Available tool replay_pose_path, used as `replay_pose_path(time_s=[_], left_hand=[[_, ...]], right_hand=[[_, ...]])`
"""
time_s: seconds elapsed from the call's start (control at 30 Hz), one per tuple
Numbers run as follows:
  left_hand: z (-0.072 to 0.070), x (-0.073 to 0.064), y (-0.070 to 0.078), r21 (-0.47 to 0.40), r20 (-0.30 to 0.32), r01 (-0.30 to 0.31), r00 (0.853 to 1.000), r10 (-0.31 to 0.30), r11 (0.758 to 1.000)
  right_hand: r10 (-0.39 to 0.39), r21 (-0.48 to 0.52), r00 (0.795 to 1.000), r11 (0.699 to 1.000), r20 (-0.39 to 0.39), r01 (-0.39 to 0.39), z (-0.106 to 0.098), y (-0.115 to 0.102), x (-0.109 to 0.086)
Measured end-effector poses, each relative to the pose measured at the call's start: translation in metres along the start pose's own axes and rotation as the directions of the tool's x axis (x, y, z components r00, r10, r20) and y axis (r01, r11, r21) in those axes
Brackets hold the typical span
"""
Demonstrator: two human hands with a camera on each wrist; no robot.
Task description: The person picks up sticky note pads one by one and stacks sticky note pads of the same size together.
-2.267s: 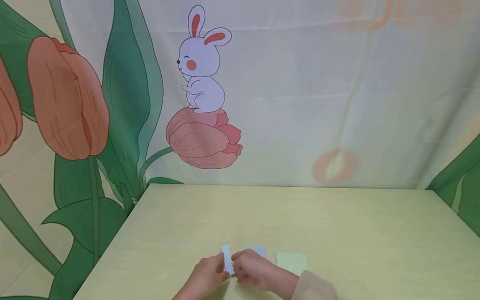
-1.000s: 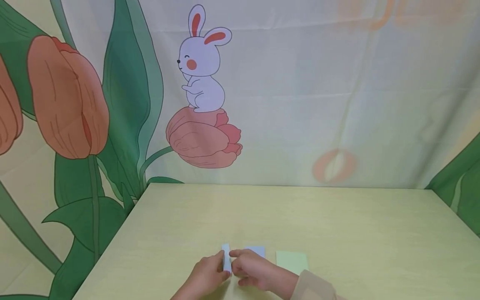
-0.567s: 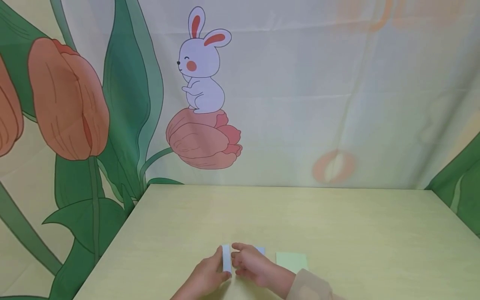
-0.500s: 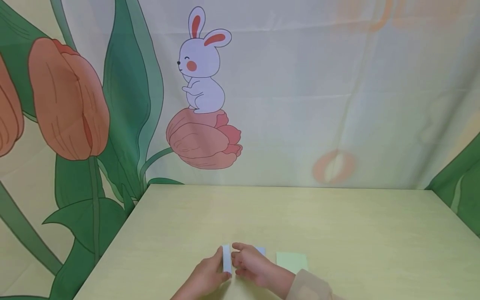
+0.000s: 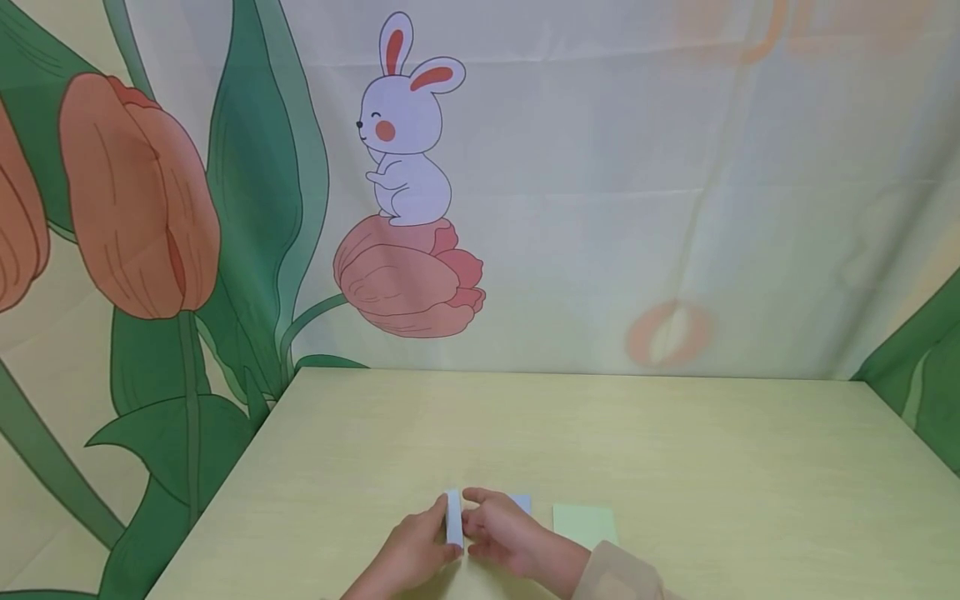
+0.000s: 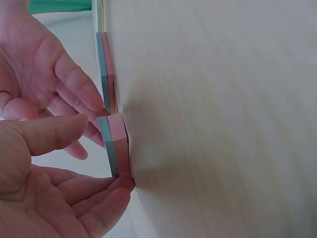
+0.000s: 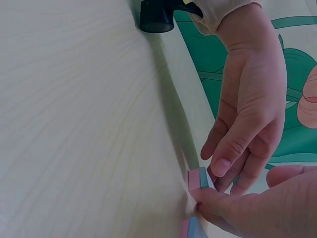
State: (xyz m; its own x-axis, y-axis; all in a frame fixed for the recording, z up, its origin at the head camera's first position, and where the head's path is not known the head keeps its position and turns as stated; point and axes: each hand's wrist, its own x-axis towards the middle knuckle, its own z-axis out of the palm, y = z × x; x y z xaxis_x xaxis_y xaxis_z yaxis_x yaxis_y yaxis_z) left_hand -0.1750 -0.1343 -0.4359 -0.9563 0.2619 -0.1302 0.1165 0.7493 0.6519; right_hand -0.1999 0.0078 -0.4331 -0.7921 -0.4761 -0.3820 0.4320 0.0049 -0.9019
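Note:
In the head view, my left hand [image 5: 415,546] pinches a narrow, strip-like pad [image 5: 454,521], fingers at its far end and thumb at its near end. The left wrist view shows this pad [image 6: 118,144] as a blue layer against a pink one. Just to its right is my right hand [image 5: 504,533], fingers relaxed and slightly spread. In the right wrist view, a fingertip [image 7: 204,202] of my right hand is up against the pad [image 7: 194,181]; whether it presses cannot be told. A flat blue pad [image 5: 522,502] lies partly hidden behind my right hand.
A pale green square pad [image 5: 583,523] lies to the right of the right hand on the light wooden table [image 5: 637,442]. Behind the table hangs a cloth [image 5: 570,208] printed with tulips and a rabbit. A dark device [image 7: 156,17] shows at the left wrist.
The strip-like pad, slightly tilted earlier, now stands straighter in my left hand. My right fingers have loosened from a tighter curl and cover more of the blue pad.

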Motion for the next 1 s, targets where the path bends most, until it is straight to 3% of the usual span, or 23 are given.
replay_pose_path(time_s=[0.2,0.63,1.0], left_hand=[[-0.0003,0.0013,0.0002,0.001,0.014,0.006,1.000,-0.006,1.000],[-0.0014,0.0004,0.0005,0.003,0.004,-0.050,0.999,0.050,0.999],[-0.0006,0.0004,0.0026,0.014,0.003,0.006,1.000,-0.006,1.000]], right_hand=[[-0.002,0.005,1.000,1.000,0.000,0.002,-0.0010,0.0012,0.0001],[-0.003,0.020,1.000,1.000,-0.004,0.004,-0.0008,0.0043,0.0006],[0.001,0.025,0.999,1.000,-0.032,0.000,-0.0027,0.0055,0.0021]])
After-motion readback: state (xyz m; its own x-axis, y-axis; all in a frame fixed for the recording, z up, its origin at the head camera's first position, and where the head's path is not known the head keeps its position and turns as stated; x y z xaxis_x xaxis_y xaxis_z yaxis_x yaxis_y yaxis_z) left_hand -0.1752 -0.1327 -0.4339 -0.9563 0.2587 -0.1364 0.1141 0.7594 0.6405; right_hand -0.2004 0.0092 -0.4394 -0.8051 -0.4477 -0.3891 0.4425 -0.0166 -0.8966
